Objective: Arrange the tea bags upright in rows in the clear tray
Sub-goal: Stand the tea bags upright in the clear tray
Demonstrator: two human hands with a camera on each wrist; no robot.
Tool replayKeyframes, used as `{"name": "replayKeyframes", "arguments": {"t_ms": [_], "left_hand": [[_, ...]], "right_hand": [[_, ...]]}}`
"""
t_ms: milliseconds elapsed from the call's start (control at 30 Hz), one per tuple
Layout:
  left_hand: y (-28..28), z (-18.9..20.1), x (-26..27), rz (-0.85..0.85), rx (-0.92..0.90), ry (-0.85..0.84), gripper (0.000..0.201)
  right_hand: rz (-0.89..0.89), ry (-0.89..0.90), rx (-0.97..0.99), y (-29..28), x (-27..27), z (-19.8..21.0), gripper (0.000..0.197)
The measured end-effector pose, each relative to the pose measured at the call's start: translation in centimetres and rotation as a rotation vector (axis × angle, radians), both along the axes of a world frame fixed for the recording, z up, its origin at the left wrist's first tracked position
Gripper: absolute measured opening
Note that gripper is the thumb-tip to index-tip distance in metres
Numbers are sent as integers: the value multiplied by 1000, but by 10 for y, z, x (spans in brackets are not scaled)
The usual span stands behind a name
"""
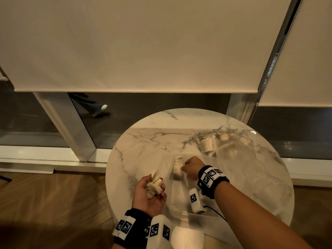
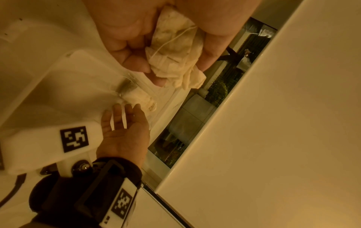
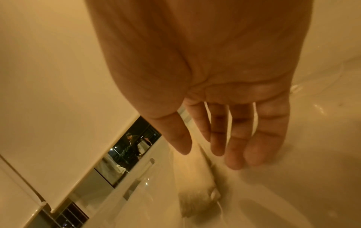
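At lower centre of the head view, from left to right:
Left hand: the left hand [image 1: 150, 192] is lying palm up, left of the tray, with its fingers curling round a crumpled bunch of off-white paper tea bags [image 1: 154, 183] and gripping it; in the left wrist view the same bunch [image 2: 174, 53] is sitting in the palm with a thin string running across it.
Tray: the clear rectangular plastic tray [image 1: 213, 159] is sitting on the round white marble-patterned table [image 1: 143, 141], just right of the left hand, low in the frame.
Tea bags in the tray: a short row of off-white tea bags [image 1: 178, 168] is standing along the tray's upper left wall; whether each is fully upright I cannot tell.
Right hand: the right hand [image 1: 192, 168] is reaching into the tray from the right, its fingertips at the row; in the right wrist view its fingers [image 3: 236, 143] are hanging straight and relaxed, holding nothing, above a blurred tea bag [image 3: 199, 199].
Loose tea bags: a small pile of off-white tea bags [image 1: 206, 143] is lying on the table right of centre, above the tray and apart from it.
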State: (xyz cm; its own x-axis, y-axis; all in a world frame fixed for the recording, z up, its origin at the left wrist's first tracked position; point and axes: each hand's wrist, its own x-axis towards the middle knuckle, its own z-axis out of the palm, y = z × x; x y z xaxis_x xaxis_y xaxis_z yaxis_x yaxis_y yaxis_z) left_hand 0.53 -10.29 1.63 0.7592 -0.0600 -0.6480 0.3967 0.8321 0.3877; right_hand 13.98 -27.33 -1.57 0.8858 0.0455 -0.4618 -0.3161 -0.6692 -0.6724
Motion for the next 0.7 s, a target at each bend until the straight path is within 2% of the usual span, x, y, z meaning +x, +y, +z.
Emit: {"name": "replayKeyframes", "arguments": {"t_ms": [100, 133, 300, 433, 533, 700], "left_hand": [[-3, 6, -1, 23, -3, -12, 32], [-4, 8, -1, 15, -6, -13, 34], [-12, 20, -3, -55, -2, -81, 37], [-23, 27, -7, -107, 72, -156, 35], [-35, 32, -10, -167, 185, -227, 36], [-51, 41, -16, -271, 271, -280, 39]], "right_hand": [[-39, 3, 80, -7, -11, 21, 44], [-52, -5, 127, -9, -18, 30, 45], [-43, -168, 380, -15, -65, 68, 26], [83, -285, 566, -19, -103, 86, 18], [156, -346, 606, -23, -118, 88, 21], [82, -417, 645, -33, -125, 88, 12]]}}
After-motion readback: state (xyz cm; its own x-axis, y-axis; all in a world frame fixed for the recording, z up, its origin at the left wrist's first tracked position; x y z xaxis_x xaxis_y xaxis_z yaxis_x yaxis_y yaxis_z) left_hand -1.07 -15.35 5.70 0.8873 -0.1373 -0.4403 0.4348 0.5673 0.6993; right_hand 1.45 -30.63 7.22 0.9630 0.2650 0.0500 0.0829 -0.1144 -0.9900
